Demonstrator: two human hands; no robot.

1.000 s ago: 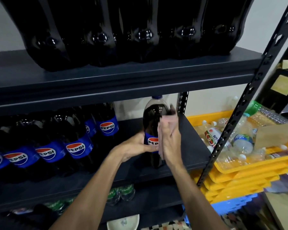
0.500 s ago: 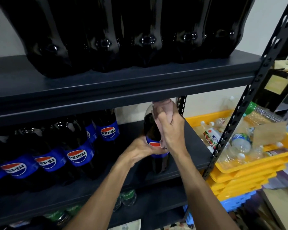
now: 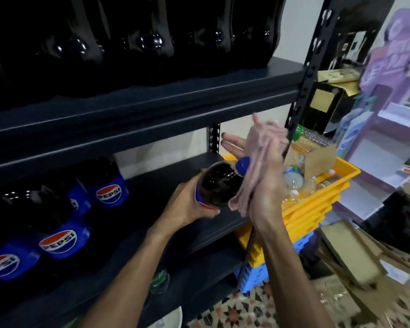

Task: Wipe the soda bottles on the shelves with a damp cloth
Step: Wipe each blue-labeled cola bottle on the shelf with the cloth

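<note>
Gripped bottle (image 3: 217, 185) round its middle in left hand (image 3: 189, 207), above middle shelf (image 3: 152, 190), cap (image 3: 243, 165) tipped toward two o'clock to meet cloth (image 3: 258, 157), pressed on by flat, straight-fingered right hand (image 3: 268, 188).

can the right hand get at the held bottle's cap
Probably yes: the left hand holds the bottle tilted toward it, and the blue cap sits bare beside the cloth on the right hand.
</note>
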